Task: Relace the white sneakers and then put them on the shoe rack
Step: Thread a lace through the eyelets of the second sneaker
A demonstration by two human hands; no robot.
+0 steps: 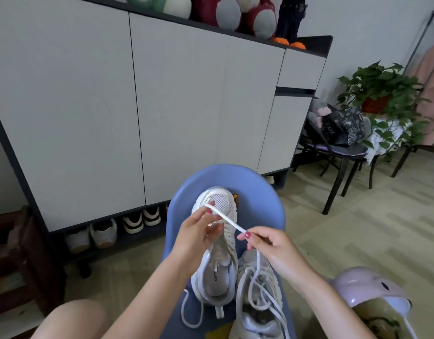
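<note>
1. The left hand (199, 231) is pinching a white lace (225, 218) near its tip, fingers curled round it, above the forefoot of the left sneaker (217, 245).
2. The right hand (269, 248) is gripping the same lace further along between thumb and forefinger; the lace is running taut between the two hands and trailing down from the right hand toward the right sneaker (257, 299).
3. The left sneaker is lying toe-away on a blue seat (235, 177); the left hand is covering part of its eyelets, so how far it is laced cannot be told.
4. The right sneaker is sitting just beside it, nearer the camera, with loose lace loops piled over its opening and spilling onto the seat.
5. A bare knee (71, 319) is showing at lower left, and a lilac object (367, 287) at lower right.
6. Behind the seat a grey cabinet (162, 106) is standing, with shoes (118, 228) lined up in the open rack at its base and plush toys (230, 13) on top.
7. To the right, a black chair (343, 152) is carrying a patterned bag (343, 126), next to a potted plant (382, 94).
</note>
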